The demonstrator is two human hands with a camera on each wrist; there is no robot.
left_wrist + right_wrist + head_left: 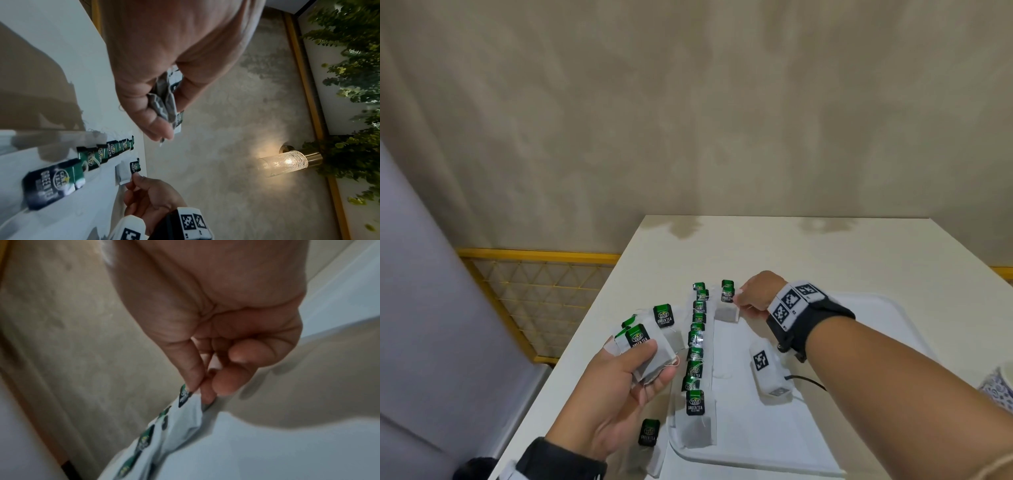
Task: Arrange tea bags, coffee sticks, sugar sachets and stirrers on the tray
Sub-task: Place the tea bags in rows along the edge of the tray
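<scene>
On white table (825,246), white tray (876,308) sits at the near right w/ a row of green-tagged tea bags (697,346) overlapping along its left edge, running front to back. Right hand (755,294) is at the far end of that row, thumb & fingertips pinching the last tea bag (726,308) by its right edge; bag lies just left of the fingers, lower end touching the tray, tag end up. Left hand (616,387), palm up, left of the row & over the table, grips a fanned bunch of tea bags (650,342) btwn thumb & fingers; tags point away from the palm. One loose tea bag (649,433) lies on the table beside the tray's near left corner, under the left hand.
</scene>
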